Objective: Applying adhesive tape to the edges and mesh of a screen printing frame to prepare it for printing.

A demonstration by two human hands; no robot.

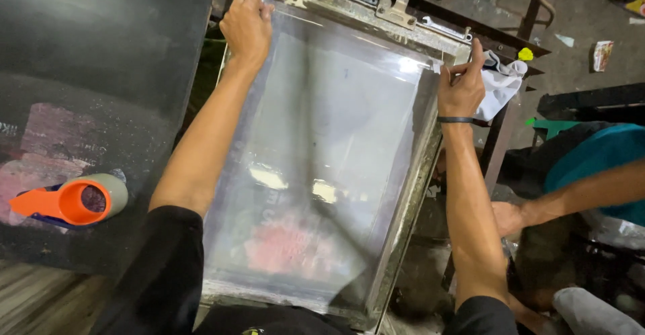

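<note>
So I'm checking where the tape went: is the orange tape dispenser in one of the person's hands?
No, the orange tape dispenser lies on the dark table, while both hands grip the screen-printing frame.

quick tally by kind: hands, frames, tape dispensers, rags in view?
Own hands: 2, left hand and right hand, both on the screen frame
Other person's hand: 1
Screen frames: 1
Orange tape dispenser: 1
White rag: 1
Total: 6
</note>
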